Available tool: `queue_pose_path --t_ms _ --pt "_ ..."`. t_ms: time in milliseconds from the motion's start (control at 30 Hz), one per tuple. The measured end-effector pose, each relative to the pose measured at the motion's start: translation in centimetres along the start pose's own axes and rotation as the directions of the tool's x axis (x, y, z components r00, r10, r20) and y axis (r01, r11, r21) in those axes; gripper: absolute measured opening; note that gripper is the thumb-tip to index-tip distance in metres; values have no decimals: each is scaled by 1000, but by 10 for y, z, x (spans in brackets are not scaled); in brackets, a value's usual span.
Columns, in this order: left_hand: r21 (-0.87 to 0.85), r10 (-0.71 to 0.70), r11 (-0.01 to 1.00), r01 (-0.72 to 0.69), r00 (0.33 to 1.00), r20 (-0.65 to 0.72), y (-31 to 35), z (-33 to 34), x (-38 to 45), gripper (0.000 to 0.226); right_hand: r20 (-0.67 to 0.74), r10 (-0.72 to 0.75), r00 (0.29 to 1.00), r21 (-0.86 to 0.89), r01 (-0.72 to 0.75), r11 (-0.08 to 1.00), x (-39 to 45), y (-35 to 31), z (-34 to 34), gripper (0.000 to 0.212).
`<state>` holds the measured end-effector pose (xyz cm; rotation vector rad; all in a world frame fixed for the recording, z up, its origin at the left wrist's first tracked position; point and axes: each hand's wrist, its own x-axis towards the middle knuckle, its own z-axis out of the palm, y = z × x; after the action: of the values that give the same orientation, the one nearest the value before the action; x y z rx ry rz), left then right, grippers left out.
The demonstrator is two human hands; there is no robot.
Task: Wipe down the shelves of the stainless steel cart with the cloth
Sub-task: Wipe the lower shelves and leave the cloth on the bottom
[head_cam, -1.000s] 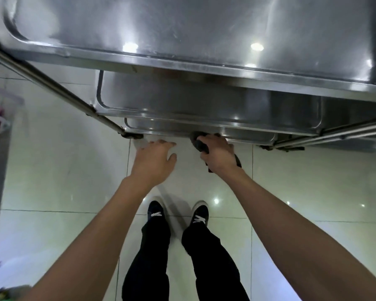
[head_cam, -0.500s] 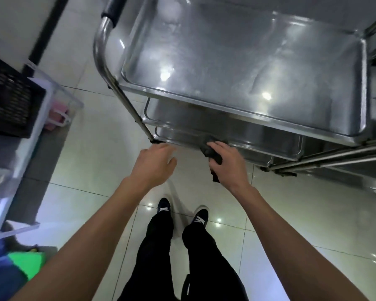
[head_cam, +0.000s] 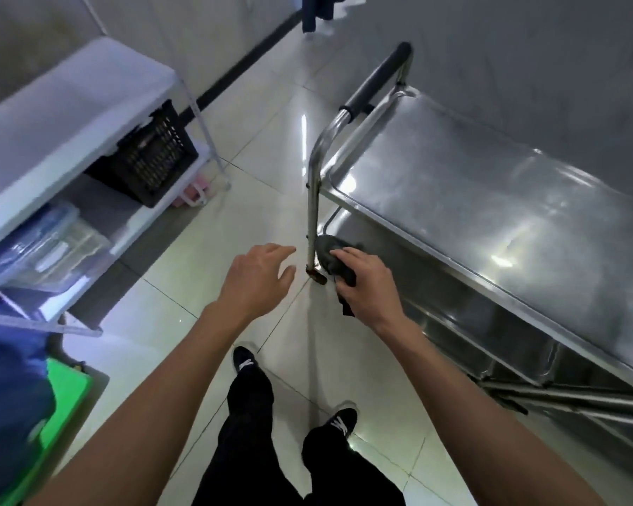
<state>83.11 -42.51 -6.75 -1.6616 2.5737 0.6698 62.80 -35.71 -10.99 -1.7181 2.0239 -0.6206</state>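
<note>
The stainless steel cart (head_cam: 490, 199) stands to my right, its shiny top shelf bare and two lower shelves partly hidden beneath it. A black-gripped push handle (head_cam: 377, 80) rises at its far left end. My right hand (head_cam: 366, 286) grips a dark grey cloth (head_cam: 335, 259) at the cart's near left corner, beside the upright leg (head_cam: 312, 213) and over a lower shelf's corner. My left hand (head_cam: 256, 279) hovers over the floor just left of that leg, fingers spread and holding nothing.
A white shelving unit (head_cam: 70, 115) with a black crate (head_cam: 150, 155) and clear plastic boxes (head_cam: 41, 246) stands at left. A green mat (head_cam: 63, 407) and blue object (head_cam: 8, 388) lie at the lower left. Glossy tiled floor lies between; my feet stand below.
The view has swung left and pulled back, so the cart now sits at the right. My right hand with the cloth has come to the cart's left corner; my left hand has left the shelf edge.
</note>
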Motion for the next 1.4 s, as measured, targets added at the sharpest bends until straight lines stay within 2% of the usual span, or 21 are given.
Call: queue_pose_path --t_ms 133,300,500,667,967,1133,1400 --pt "-58 -89 994 88 996 -21 -63 -19 3 46 43 -86 995 8 85 996 49 -46 33 52" --pt "-175 -187 969 175 981 -53 -152 -48 12 45 58 -116 992 72 112 991 111 -109 71 49" --pt "-178 -187 970 167 977 -99 -215 -91 49 45 53 -158 986 49 155 987 175 -165 98 48" --pt "-143 -142 982 127 984 -105 -234 -122 108 45 -1 -148 989 58 147 987 230 -186 101 50" --pt "-68 -115 992 110 991 -68 -245 -164 244 44 -40 -78 996 127 83 988 362 -174 107 51" --pt "-33 -111 994 108 988 -104 -246 -199 314 42 -61 -69 996 160 78 984 442 -175 100 51" --pt "-77 -96 993 91 993 -63 -263 -228 415 43 -62 -61 996 141 69 988 537 -168 92 47"
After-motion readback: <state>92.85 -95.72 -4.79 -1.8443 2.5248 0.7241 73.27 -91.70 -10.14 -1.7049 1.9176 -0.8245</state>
